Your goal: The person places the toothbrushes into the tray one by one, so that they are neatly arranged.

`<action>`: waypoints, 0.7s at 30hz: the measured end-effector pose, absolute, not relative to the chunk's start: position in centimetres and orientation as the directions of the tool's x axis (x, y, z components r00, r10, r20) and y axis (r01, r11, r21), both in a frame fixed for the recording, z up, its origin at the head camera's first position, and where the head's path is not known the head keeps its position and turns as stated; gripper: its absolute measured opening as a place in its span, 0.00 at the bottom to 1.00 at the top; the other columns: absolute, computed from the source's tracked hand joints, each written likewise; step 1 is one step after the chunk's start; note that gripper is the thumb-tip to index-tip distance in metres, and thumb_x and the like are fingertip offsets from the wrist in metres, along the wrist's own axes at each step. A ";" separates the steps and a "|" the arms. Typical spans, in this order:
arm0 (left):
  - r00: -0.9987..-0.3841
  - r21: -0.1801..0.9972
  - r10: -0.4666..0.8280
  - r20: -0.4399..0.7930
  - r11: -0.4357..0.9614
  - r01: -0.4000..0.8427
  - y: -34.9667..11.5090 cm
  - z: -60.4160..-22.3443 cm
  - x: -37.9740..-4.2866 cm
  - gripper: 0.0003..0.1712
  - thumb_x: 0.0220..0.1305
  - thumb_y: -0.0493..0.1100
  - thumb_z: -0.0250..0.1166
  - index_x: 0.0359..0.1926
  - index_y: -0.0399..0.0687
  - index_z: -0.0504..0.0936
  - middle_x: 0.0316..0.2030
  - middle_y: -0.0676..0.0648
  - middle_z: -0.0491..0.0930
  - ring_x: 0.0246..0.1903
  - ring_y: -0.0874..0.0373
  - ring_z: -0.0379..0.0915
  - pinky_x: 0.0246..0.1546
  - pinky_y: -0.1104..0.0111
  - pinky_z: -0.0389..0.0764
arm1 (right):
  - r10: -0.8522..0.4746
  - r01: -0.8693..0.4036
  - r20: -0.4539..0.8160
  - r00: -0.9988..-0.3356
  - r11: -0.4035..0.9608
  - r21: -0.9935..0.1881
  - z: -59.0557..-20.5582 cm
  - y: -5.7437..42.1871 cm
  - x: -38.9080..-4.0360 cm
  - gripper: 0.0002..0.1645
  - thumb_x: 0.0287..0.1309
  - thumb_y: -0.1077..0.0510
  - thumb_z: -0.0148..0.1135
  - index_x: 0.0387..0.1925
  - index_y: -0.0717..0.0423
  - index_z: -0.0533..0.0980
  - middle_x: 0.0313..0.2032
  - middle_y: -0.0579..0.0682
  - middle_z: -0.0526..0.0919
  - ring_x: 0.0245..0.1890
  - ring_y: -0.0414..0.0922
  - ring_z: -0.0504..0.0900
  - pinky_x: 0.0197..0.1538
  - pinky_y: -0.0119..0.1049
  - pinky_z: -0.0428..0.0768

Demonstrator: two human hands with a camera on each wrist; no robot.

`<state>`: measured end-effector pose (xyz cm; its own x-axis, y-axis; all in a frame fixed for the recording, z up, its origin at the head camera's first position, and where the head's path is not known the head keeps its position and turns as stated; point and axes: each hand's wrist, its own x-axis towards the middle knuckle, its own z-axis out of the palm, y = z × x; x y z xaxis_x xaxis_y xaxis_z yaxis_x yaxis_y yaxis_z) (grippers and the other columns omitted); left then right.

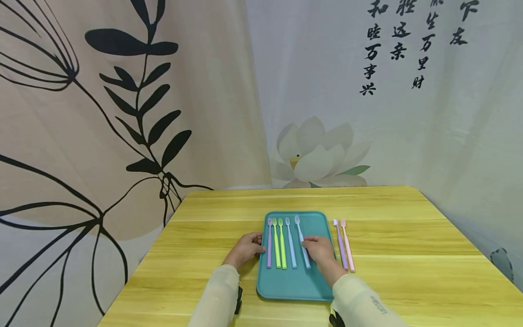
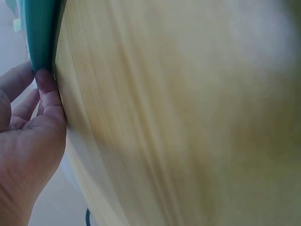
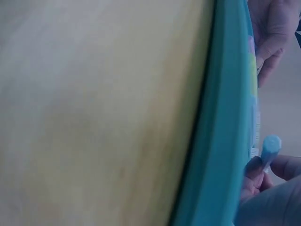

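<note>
A teal tray (image 1: 294, 287) lies on the wooden table. My left hand (image 1: 246, 249) pinches the tray's left edge between thumb and fingers, as the left wrist view shows at the tray rim (image 2: 41, 37). Over the tray's right half, my right hand (image 1: 320, 252) pinches a light blue toothbrush (image 1: 299, 229); in the right wrist view the handle end (image 3: 271, 145) of that toothbrush sticks out between the fingers. To its left, a second blue toothbrush (image 1: 291, 247), two yellow-green toothbrushes (image 1: 283, 247) and a purple toothbrush (image 1: 269, 247) lie side by side, heads pointing away.
Just right of the tray, a darker purple toothbrush (image 1: 340, 245) and a pink toothbrush (image 1: 347, 247) lie on the table (image 1: 400, 254). A patterned cloth (image 1: 220, 91) hangs behind the table's far edge.
</note>
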<state>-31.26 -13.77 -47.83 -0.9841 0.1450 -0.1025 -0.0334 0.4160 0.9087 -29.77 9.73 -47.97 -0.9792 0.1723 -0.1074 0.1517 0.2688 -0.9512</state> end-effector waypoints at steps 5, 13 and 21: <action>-0.984 0.910 0.141 -0.105 0.413 -0.038 -13.8 -47.8 -31.2 0.33 0.60 0.27 0.64 0.67 0.32 0.69 0.44 0.40 0.75 0.41 0.52 0.71 0.46 0.62 0.78 | 0.178 0.143 -0.081 -0.981 0.369 -0.918 -48.1 9.4 -29.7 0.15 0.61 0.61 0.63 0.47 0.67 0.83 0.46 0.62 0.83 0.44 0.53 0.81 0.45 0.46 0.80; -0.984 0.911 0.135 -0.114 0.410 -0.050 -13.7 -47.7 -31.1 0.33 0.61 0.27 0.64 0.68 0.31 0.68 0.45 0.39 0.75 0.42 0.52 0.72 0.46 0.62 0.77 | 0.153 0.058 0.044 -0.987 0.602 -0.796 -47.8 9.3 -29.4 0.09 0.57 0.61 0.64 0.35 0.64 0.86 0.35 0.56 0.86 0.33 0.49 0.82 0.39 0.46 0.81; -0.984 0.910 0.140 -0.109 0.412 -0.043 -13.7 -47.8 -31.3 0.33 0.61 0.26 0.64 0.68 0.30 0.68 0.45 0.39 0.75 0.42 0.53 0.72 0.46 0.62 0.78 | 0.138 0.066 0.025 -0.990 0.620 -0.782 -47.4 9.2 -29.4 0.09 0.57 0.62 0.64 0.36 0.63 0.86 0.36 0.55 0.86 0.35 0.50 0.82 0.40 0.45 0.81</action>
